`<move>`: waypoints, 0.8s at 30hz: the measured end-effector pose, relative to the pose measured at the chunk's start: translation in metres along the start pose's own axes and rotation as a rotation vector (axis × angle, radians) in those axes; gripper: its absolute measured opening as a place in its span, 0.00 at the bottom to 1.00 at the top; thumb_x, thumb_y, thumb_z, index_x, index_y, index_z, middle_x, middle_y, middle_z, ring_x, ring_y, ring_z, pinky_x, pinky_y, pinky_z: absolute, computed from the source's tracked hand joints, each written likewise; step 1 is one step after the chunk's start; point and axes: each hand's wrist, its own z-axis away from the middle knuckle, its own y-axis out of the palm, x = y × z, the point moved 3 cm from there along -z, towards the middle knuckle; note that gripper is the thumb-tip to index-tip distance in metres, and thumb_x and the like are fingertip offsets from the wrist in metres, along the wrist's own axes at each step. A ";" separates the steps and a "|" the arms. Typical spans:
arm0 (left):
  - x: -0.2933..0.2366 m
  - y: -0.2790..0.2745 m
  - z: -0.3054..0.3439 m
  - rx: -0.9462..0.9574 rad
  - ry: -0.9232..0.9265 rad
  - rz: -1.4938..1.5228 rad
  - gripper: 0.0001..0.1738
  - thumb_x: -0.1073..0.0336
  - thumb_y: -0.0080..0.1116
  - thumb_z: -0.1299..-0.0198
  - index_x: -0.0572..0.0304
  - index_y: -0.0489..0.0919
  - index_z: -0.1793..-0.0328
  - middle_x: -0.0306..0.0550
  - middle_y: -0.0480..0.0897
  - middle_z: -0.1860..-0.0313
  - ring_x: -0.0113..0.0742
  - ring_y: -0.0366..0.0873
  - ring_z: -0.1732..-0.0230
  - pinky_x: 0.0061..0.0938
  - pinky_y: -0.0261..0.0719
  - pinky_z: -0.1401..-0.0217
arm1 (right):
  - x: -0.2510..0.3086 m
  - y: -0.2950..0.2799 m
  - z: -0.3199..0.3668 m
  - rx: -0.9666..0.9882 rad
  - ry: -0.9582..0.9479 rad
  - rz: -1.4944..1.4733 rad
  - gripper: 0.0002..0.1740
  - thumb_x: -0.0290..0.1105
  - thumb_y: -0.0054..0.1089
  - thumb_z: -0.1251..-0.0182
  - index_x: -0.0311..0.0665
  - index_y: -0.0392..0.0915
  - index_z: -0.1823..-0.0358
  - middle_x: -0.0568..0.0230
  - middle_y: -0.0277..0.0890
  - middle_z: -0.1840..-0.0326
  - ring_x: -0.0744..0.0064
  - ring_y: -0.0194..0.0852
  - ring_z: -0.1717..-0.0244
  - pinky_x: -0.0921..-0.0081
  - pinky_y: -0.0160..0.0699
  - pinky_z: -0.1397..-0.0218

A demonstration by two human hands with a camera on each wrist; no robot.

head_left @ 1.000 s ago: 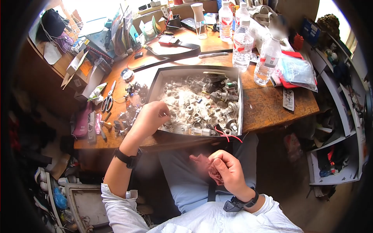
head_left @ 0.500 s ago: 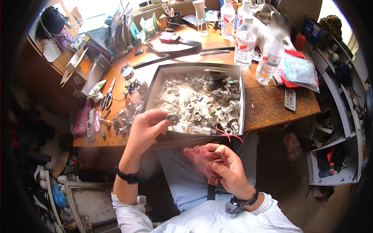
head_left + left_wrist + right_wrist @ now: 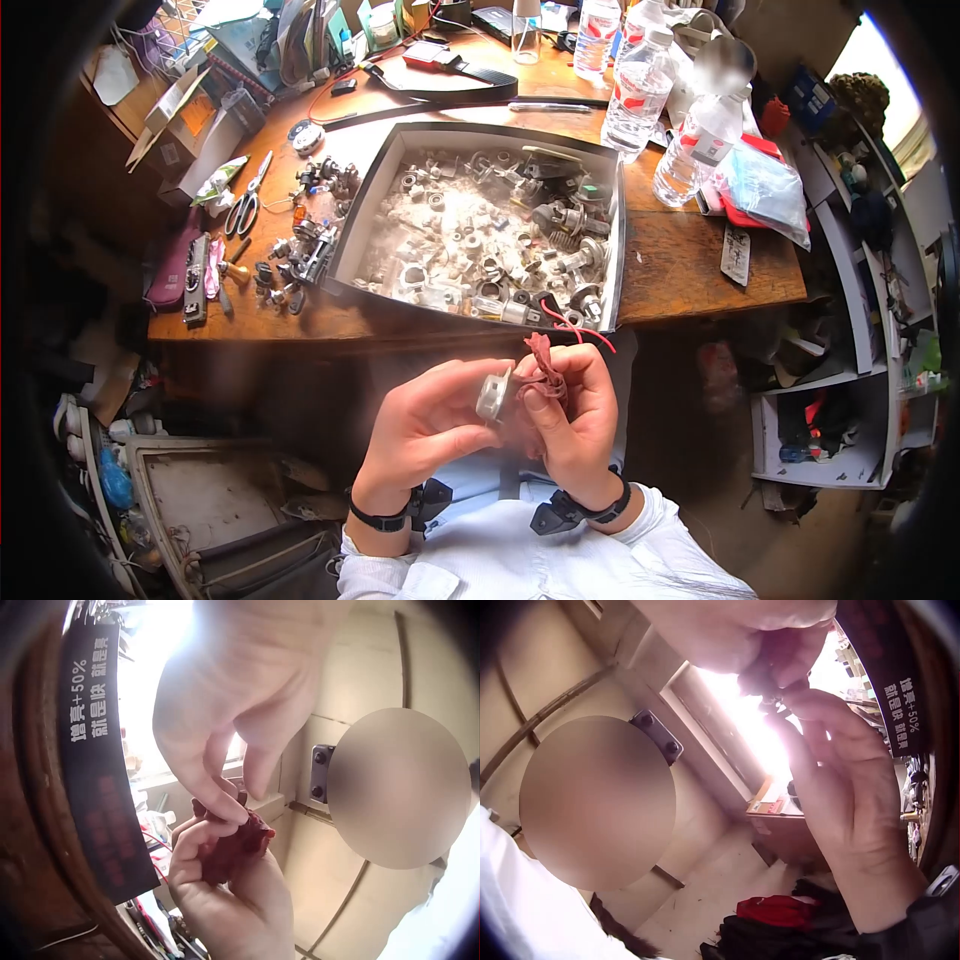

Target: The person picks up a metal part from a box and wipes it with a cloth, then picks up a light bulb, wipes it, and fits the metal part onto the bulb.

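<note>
Left hand (image 3: 425, 425): you pinch the pale round part between the thumb below and the fingers above; its wrist view hides most of the part.
Right hand (image 3: 580, 415): your fingers curl round the reddish cloth, with the thumb pressed toward it.
Pale round part (image 3: 492, 396): it sits between your two hands, over your lap and in front of the bench (image 3: 700, 265), tilted with its thin rim toward the cloth. Whether it is metal or plastic, you cannot tell from here.
Reddish cloth (image 3: 546, 368): bunched in the right grip, with a loose end poking up above the fingers. It lies right by the part, and the exact contact is hidden.
Box (image 3: 372, 205): on the bench beyond your hands, holding a dusty jumble of small parts (image 3: 465, 235), with a red wire (image 3: 578, 328) over its near edge.
Work in hand: this looks like wiping one piece, at the point of bringing part and cloth together; how clean it is does not show.
Next move: it calls for a steady left pinch near the edge, while the right thumb works a fold of cloth over the rim and into the recesses. Turn the part a little at a time; it seems small enough to slip, and the loose end could snag or hide your view.
</note>
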 end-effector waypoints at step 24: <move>-0.021 0.018 0.015 -0.198 0.433 -0.868 0.32 0.73 0.72 0.56 0.60 0.80 0.40 0.46 0.75 0.59 0.37 0.76 0.61 0.29 0.77 0.58 | -0.004 -0.004 0.005 0.170 0.366 -0.293 0.10 0.28 0.51 0.25 0.35 0.68 0.46 0.66 0.68 0.52 0.83 0.66 0.62 0.86 0.67 0.58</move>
